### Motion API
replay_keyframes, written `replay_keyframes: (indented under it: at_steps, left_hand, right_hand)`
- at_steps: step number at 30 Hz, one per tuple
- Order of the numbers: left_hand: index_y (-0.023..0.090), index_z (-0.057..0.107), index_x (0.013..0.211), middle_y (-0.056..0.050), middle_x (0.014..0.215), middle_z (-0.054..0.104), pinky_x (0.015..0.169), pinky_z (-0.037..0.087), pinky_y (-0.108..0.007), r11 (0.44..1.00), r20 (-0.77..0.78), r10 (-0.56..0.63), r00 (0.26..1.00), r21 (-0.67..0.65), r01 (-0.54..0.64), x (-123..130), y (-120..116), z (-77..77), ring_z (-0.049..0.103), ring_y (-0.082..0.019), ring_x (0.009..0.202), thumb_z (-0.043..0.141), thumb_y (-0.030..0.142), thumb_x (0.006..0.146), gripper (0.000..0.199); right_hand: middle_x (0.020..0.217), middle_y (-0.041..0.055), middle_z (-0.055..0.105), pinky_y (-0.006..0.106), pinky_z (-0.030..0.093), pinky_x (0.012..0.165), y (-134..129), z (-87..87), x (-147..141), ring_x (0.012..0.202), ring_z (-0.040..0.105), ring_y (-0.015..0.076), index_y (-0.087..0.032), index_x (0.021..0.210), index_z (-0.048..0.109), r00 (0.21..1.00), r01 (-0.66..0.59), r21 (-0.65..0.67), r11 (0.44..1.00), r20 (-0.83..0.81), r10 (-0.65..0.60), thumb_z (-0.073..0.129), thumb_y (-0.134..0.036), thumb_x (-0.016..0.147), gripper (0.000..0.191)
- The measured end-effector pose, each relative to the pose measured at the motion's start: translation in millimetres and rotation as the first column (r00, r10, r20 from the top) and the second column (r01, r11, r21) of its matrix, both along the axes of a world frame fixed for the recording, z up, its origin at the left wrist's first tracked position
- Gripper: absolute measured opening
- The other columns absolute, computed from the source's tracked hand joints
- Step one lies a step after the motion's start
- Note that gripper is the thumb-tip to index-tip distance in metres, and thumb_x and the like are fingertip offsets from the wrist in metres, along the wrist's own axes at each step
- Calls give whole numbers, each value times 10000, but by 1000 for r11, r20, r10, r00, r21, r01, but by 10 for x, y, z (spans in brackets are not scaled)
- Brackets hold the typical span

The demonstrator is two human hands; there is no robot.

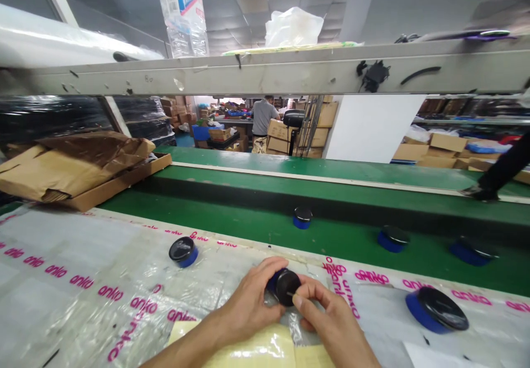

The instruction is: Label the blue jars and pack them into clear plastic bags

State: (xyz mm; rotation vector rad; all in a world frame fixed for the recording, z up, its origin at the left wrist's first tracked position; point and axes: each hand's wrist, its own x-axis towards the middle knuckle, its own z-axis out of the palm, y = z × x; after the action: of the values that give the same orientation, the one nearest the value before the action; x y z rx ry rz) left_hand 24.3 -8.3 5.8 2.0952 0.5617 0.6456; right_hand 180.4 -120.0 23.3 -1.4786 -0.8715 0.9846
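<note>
My left hand (245, 297) is wrapped round a small round tub (285, 286) with a blue body and a black lid, tilted so that its lid faces me. The thumb and forefinger of my right hand (329, 311) are pinched together at the lid's edge. Something thin and pale shows at those fingertips, too small to name. Below both hands lie pale yellow sheets (252, 350) under clear plastic. A similar tub (183, 252) stands on the bench to the left, and a larger-looking one (437, 310) to the right.
Beyond the plastic-covered bench (83, 263), a green conveyor belt (248, 213) carries several more blue tubs (302, 217). An open cardboard box (124, 180) with brown paper sits at left. A grey beam (265, 75) crosses overhead. Far back stands a person (263, 116).
</note>
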Motion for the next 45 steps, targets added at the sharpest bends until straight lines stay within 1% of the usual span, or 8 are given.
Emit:
replay_keyframes:
  at_steps: [3, 5, 9, 13, 19, 26, 37, 45]
  left_hand:
    - [300, 466, 1441, -74, 1414, 587, 1103, 438, -488, 996, -82, 69, 994, -55, -74, 8, -19, -3, 556, -323, 1283, 756, 133, 739, 777]
    - [310, 483, 1417, -60, 1350, 630, 1058, 473, -475, 993, -78, 71, 994, -84, -77, 13, -28, 2, 595, -318, 1224, 793, 207, 759, 735]
    - [316, 514, 1377, -49, 1337, 634, 1045, 477, -459, 996, -41, 48, 998, -73, -51, 13, -33, 23, 603, -306, 1205, 813, 264, 783, 667]
    - [286, 521, 1359, -78, 1418, 576, 1110, 425, -465, 1000, 6, 5, 1000, -18, -5, 19, -26, 42, 543, -306, 1297, 800, 231, 801, 626]
    - [272, 522, 1320, -83, 1386, 568, 1101, 437, -447, 999, 40, -26, 999, 21, 26, 53, -26, 62, 546, -284, 1284, 792, 167, 801, 594]
    - [283, 518, 1298, -65, 1360, 566, 1094, 436, -422, 998, 30, -42, 999, 51, 41, 59, -17, 63, 543, -269, 1273, 797, 172, 814, 570]
    - [283, 552, 1260, -63, 1353, 573, 1091, 431, -415, 995, 13, -46, 999, 83, 45, 76, 1, 57, 547, -275, 1263, 803, 141, 803, 540]
    - [286, 557, 1240, -57, 1332, 586, 1078, 444, -419, 995, 10, -42, 999, 86, 41, 88, 4, 81, 563, -278, 1242, 804, 127, 788, 539]
  right_hand:
    - [1181, 43, 698, 277, 369, 560, 1, 35, -5, 546, 473, 98, -204, 628, 565, 1000, -10, -11, 1000, -30, 10, 686, -466, 755, 315]
    - [1214, 50, 689, 272, 374, 547, 4, 51, -8, 546, 482, 99, -206, 630, 564, 1000, -9, -22, 1000, -23, 8, 680, -475, 750, 317]
    - [1231, 77, 691, 278, 413, 566, 14, 55, -5, 675, 599, 171, -211, 631, 603, 998, 13, -50, 999, 67, -9, 649, -492, 751, 309]
    - [1186, 80, 711, 300, 460, 661, 27, 55, 12, 814, 655, 231, -215, 609, 608, 993, 24, -45, 999, 119, -18, 640, -468, 748, 291]
    - [1116, 75, 721, 335, 463, 716, 37, 90, 26, 798, 652, 237, -221, 606, 599, 995, -5, -39, 999, 98, 9, 634, -444, 757, 272]
    - [1129, 75, 724, 341, 469, 744, 37, 104, 18, 885, 663, 265, -224, 603, 615, 994, 17, -31, 999, 106, -14, 637, -406, 759, 241]
    - [1095, 71, 728, 349, 470, 729, 47, 80, 10, 781, 647, 221, -215, 589, 600, 994, 49, 25, 999, 94, -51, 647, -356, 758, 225]
    - [1017, 59, 730, 321, 463, 688, 41, 146, -11, 786, 641, 219, -227, 590, 596, 995, 58, 21, 998, 83, -59, 653, -368, 747, 219]
